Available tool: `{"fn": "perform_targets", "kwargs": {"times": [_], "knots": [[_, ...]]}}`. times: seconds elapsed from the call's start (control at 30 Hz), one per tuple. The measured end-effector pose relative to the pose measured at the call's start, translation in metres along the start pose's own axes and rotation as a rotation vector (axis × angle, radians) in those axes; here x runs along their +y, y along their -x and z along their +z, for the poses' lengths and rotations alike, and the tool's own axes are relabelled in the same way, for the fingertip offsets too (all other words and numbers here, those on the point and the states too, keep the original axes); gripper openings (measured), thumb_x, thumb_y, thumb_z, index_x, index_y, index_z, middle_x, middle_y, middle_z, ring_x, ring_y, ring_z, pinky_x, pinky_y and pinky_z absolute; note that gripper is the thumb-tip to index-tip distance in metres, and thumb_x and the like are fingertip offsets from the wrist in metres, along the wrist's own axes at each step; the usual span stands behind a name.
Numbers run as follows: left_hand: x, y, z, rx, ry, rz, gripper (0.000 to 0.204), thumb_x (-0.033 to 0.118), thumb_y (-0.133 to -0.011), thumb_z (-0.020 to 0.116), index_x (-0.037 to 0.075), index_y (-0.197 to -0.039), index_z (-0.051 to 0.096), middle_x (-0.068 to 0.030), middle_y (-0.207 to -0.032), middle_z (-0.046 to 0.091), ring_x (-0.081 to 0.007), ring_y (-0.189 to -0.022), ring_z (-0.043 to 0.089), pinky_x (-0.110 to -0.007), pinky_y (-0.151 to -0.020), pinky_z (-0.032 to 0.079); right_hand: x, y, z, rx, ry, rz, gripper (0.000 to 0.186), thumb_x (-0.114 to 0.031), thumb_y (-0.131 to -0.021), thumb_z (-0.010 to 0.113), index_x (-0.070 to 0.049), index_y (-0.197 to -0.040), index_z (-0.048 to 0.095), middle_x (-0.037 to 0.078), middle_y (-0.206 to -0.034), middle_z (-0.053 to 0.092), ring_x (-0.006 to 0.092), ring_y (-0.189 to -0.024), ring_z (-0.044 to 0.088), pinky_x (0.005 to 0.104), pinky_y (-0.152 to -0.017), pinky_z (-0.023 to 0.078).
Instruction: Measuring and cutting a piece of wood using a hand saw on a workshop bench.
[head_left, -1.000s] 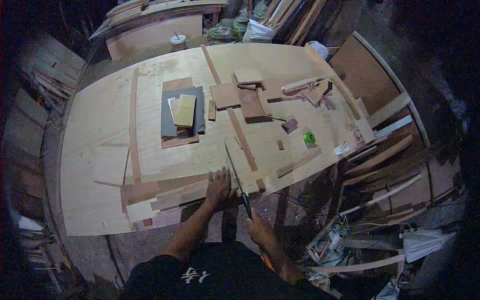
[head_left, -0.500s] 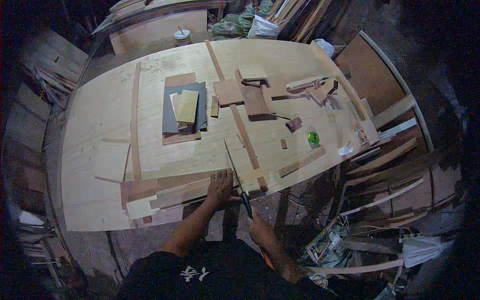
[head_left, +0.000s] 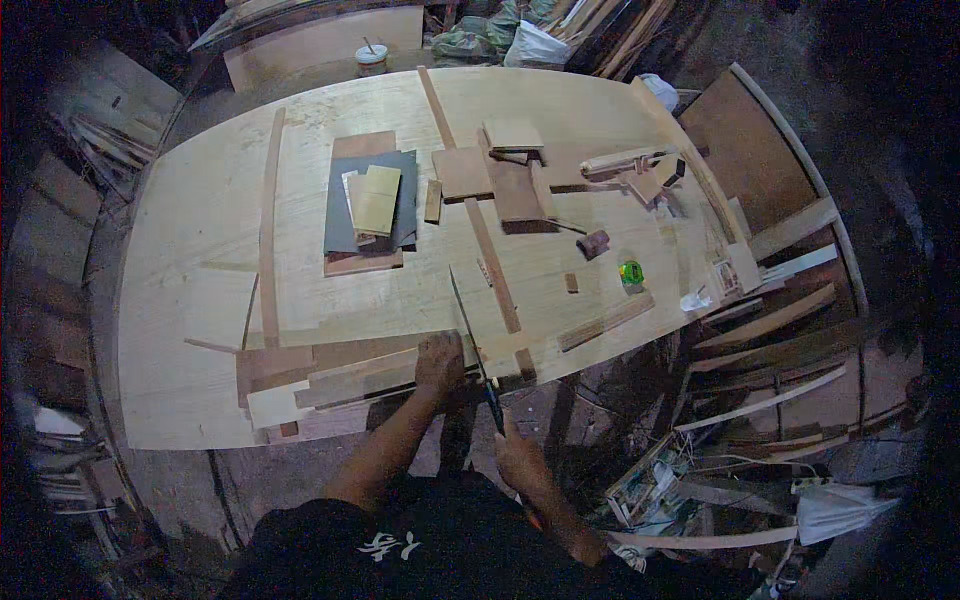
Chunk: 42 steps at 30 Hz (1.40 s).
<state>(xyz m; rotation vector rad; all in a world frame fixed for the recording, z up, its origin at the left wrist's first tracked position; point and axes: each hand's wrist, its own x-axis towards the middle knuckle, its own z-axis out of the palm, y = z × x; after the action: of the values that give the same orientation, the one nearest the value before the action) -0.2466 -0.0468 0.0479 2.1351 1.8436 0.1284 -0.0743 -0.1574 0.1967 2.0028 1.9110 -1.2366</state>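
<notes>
A handsaw (head_left: 464, 312) with a long thin blade and a dark handle is gripped in my right hand (head_left: 520, 462), closed just off the table's near edge. Its blade slants up and leftward over the tabletop, beside the end of a long wooden strip (head_left: 360, 386). My left hand (head_left: 440, 362) bears down on that strip, fingers curled over it, immediately left of the blade. Under and behind the strip lie wider brown boards (head_left: 275, 362). A small pale piece of wood (head_left: 512, 380) shows right of the blade; whether it is still joined to the strip cannot be made out.
On the large pale tabletop (head_left: 200, 300) lie a dark sheet (head_left: 341, 220) with wood blocks stacked on it, brown boards (head_left: 520, 195), a mallet (head_left: 592, 243) and a green tape measure (head_left: 630, 272). Lumber pieces (head_left: 770, 320) crowd the right side. A white bucket (head_left: 371, 62) stands beyond.
The view has shifted slightly, so the table sits a little higher. My left fingers look more curled on the strip. Light wood right of the blade shows less than before.
</notes>
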Motion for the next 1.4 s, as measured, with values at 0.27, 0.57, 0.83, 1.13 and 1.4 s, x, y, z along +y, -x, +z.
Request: {"fn": "perform_targets", "kwargs": {"times": [0.27, 0.57, 0.83, 1.13, 1.4], "knots": [[-0.008, -0.006, 0.023, 0.327, -0.035, 0.105, 0.032, 0.017, -0.08, 0.054, -0.002, -0.106, 0.054, -0.0174, -0.098, 0.059, -0.0314, -0.096, 0.058, -0.046, -0.084, 0.044, 0.029, 0.018, -0.009, -0.039, 0.185, -0.167, 0.05, -0.026, -0.097, 0.043, -0.008, -0.142, 0.03, 0.03, -0.093, 0.061, 0.0487, -0.08, 0.059, 0.0548, -0.072, 0.047], [0.003, -0.001, 0.006, 0.342, -0.036, 0.077, 0.03, 0.016, -0.082, 0.05, 0.0, -0.107, 0.055, -0.0197, -0.096, 0.058, -0.0316, -0.093, 0.058, -0.046, -0.081, 0.044, -0.004, -0.023, -0.023, -0.113, -0.029, 0.085, 0.045, -0.025, -0.096, 0.045, 0.001, -0.132, 0.036, 0.032, -0.105, 0.058, 0.049, -0.093, 0.058, 0.0537, -0.077, 0.047], [-0.01, 0.001, 0.007, 0.39, -0.072, 0.027, 0.026, 0.022, -0.083, 0.052, 0.002, -0.099, 0.053, -0.0155, -0.094, 0.055, -0.0322, -0.094, 0.056, -0.045, -0.081, 0.043, -0.011, 0.052, -0.047, -0.101, 0.055, 0.058, 0.04, -0.025, -0.096, 0.044, -0.006, -0.131, 0.037, 0.031, -0.087, 0.062, 0.0508, -0.081, 0.06, 0.0555, -0.071, 0.049], [-0.001, -0.004, -0.008, 0.072, 0.105, 0.033, 0.047, 0.016, -0.08, 0.055, 0.0, -0.125, 0.049, -0.024, -0.117, 0.056, -0.0385, -0.098, 0.059, -0.052, -0.089, 0.045, 0.013, 0.016, -0.012, -0.102, 0.116, 0.007, 0.043, -0.028, -0.096, 0.043, 0.005, -0.122, 0.035, 0.03, -0.085, 0.062, 0.0486, -0.079, 0.061, 0.0549, -0.071, 0.049], [0.006, -0.006, 0.013, 0.579, 0.029, 0.141, 0.02, 0.015, -0.085, 0.047, 0.001, -0.099, 0.052, -0.0184, -0.093, 0.056, -0.0333, -0.09, 0.057, -0.046, -0.08, 0.043, 0.035, -0.013, 0.01, -0.06, 0.007, -0.028, 0.043, -0.028, -0.097, 0.043, 0.005, -0.124, 0.034, 0.032, -0.09, 0.06, 0.0487, -0.086, 0.06, 0.0539, -0.074, 0.049]]}}
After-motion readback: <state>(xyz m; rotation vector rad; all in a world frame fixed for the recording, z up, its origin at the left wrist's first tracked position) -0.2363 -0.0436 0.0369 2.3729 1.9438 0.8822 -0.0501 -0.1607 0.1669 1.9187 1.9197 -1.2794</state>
